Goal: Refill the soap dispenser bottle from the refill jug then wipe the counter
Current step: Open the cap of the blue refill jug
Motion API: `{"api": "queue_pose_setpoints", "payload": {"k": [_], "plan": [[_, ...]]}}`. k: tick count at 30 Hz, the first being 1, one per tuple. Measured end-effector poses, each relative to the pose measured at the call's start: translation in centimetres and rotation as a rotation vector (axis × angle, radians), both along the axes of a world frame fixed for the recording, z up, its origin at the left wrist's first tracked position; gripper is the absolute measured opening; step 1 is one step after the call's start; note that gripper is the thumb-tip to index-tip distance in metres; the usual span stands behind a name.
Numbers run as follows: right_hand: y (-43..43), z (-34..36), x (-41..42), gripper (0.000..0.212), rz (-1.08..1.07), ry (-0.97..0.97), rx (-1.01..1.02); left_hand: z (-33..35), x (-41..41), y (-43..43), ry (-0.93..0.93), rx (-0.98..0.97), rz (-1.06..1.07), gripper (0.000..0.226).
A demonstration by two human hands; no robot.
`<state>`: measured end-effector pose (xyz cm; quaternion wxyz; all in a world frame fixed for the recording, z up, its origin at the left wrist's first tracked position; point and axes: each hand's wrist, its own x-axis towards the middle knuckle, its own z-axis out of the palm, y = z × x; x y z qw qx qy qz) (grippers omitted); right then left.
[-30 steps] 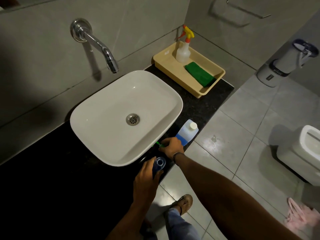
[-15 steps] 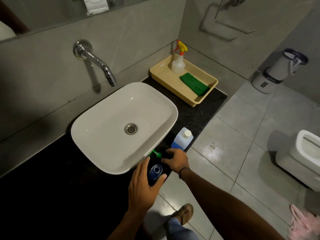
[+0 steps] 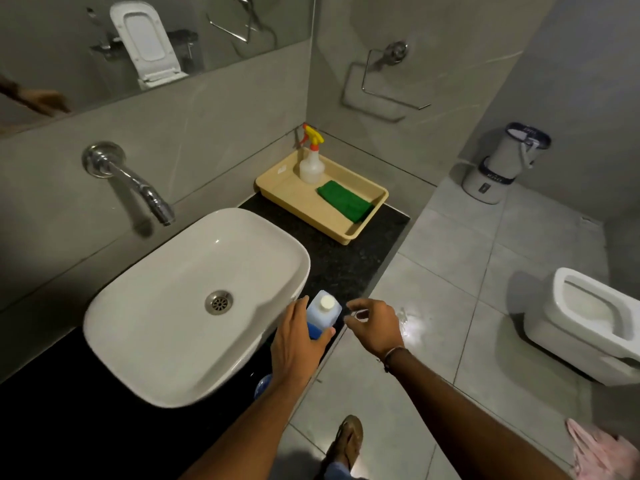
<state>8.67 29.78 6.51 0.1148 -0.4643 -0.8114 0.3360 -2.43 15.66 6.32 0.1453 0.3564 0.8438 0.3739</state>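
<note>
The refill jug [image 3: 323,311], translucent with a white cap and blue liquid low inside, stands on the black counter [image 3: 346,261] at the sink's right corner. My left hand [image 3: 298,344] wraps around it, fingers on its left side and thumb on its right. My right hand [image 3: 375,327] hovers just right of the jug with fingers curled apart and nothing in it. The blue soap dispenser bottle [image 3: 262,386] stands open-topped nearer to me, mostly hidden by my left forearm. The green pump is out of sight.
A white basin [image 3: 194,299] fills the counter's middle under a wall faucet [image 3: 138,185]. A beige tray [image 3: 304,206] at the back holds a spray bottle [image 3: 311,164] and a green cloth [image 3: 344,200]. A toilet [image 3: 588,323] and bin [image 3: 502,164] stand at right.
My left hand let go of the dispenser bottle and moved forward onto the jug. My right hand released the green pump and shifted to the jug's right. The view tilted up.
</note>
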Motion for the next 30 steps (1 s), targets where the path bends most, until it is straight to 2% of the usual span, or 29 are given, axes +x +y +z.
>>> {"api": "queue_pose_setpoints", "payload": {"k": [5,11,13,18,20,21,24,27,28,30], "plan": [[2.4,1.7,-2.3,0.025,0.307,-0.032,0.08,-2.1,0.6,2.2,-0.031,-0.006,0.037,0.083],[3.6,2.9,-4.7,0.051,0.495,-0.199,0.143,-3.2,0.6,3.0,-0.095,0.011,0.145,0.082],[3.7,3.0,-5.3,0.047,0.518,-0.263,0.176,-3.4,0.7,2.8,-0.136,0.0,0.159,0.083],[3.8,3.8,-6.2,0.02,0.69,-0.35,0.193,-3.6,0.4,2.6,-0.176,0.005,0.147,0.085],[3.8,4.5,-6.4,0.03,0.757,-0.357,0.163,-3.7,0.1,2.6,-0.184,-0.002,0.12,0.085],[3.8,4.8,-6.4,0.038,0.771,-0.368,0.143,-3.7,0.0,2.5,-0.181,-0.006,0.111,0.085],[3.8,5.3,-6.3,0.042,0.743,-0.337,0.132,-3.7,-0.1,2.6,-0.157,-0.013,0.108,0.082],[3.1,5.1,-6.3,0.054,0.6,-0.349,0.199,-3.6,-0.2,2.6,-0.13,-0.002,0.105,0.077],[2.9,4.8,-6.4,0.054,0.567,-0.377,0.233,-3.5,-0.3,2.5,-0.125,0.008,0.097,0.078],[2.6,4.6,-6.6,0.038,0.584,-0.404,0.263,-3.3,-0.3,2.4,-0.141,0.017,0.08,0.082]]}}
